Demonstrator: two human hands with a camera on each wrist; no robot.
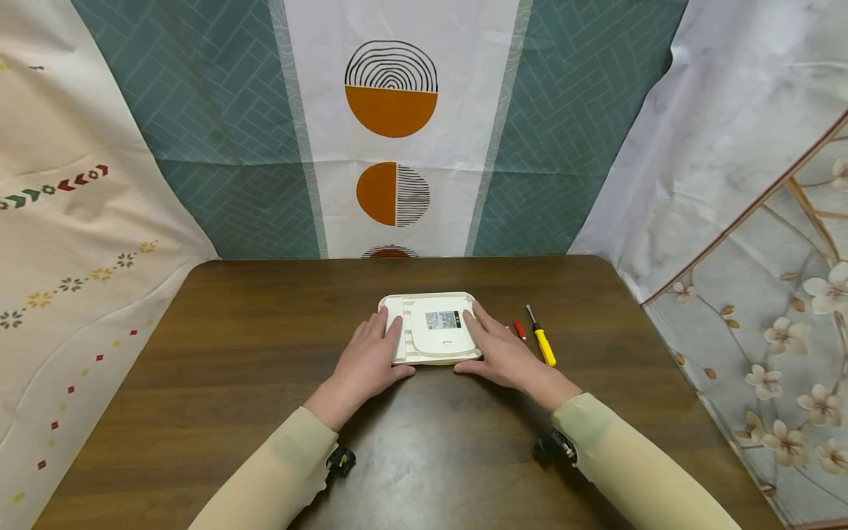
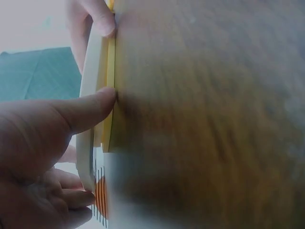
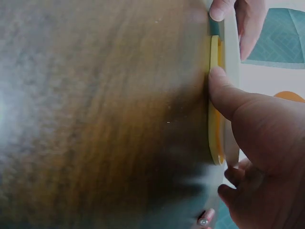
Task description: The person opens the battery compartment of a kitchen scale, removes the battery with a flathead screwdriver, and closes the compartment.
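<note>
A white flat device (image 1: 430,341), rounded at the corners and resembling an upside-down kitchen scale, lies on the table in the head view. A printed label (image 1: 442,320) shows on its upward face. My left hand (image 1: 371,358) holds its left end, fingers over the white side strip and thumb at the near edge. At the right end my right hand (image 1: 505,355) holds it likewise. Both wrist views show the thumbs against a yellow layer (image 2: 111,71) under the white body, right at the tabletop. The far fingertips are partly hidden behind the device.
Right of the device lies a screwdriver (image 1: 544,346) with a yellow handle, its tip pointing away. Between it and my right hand is a small red piece (image 1: 520,330). The brown wooden table (image 1: 278,316) meets hanging patterned cloths at its back and sides.
</note>
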